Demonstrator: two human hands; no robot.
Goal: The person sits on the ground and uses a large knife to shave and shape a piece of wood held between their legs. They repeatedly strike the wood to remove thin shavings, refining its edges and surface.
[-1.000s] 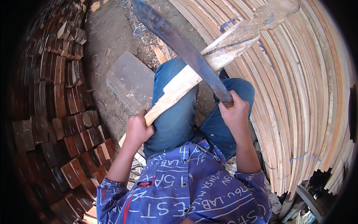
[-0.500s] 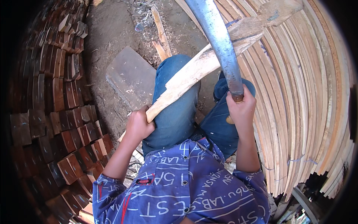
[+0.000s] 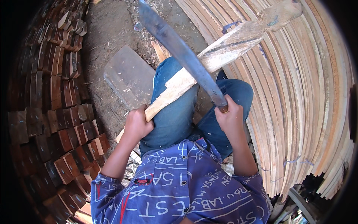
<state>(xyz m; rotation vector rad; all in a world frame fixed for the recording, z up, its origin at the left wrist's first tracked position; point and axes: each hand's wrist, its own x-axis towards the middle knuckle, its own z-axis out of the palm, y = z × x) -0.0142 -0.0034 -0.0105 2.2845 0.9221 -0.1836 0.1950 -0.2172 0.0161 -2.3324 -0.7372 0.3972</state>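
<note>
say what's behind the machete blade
The hewn piece of wood passes behind the machete blade, showing on both sides, with dirt ground beyond; the strip directly covered cannot be seen.

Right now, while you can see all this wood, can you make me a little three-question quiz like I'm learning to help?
1. Which hand holds the curved blade?
2. True or false: the long pale strips are on the right side of the picture.
3. What does the left hand grip? A) the curved blade B) a pale piece of wood C) nothing

Key: 1. The right hand. 2. True. 3. B.
</note>
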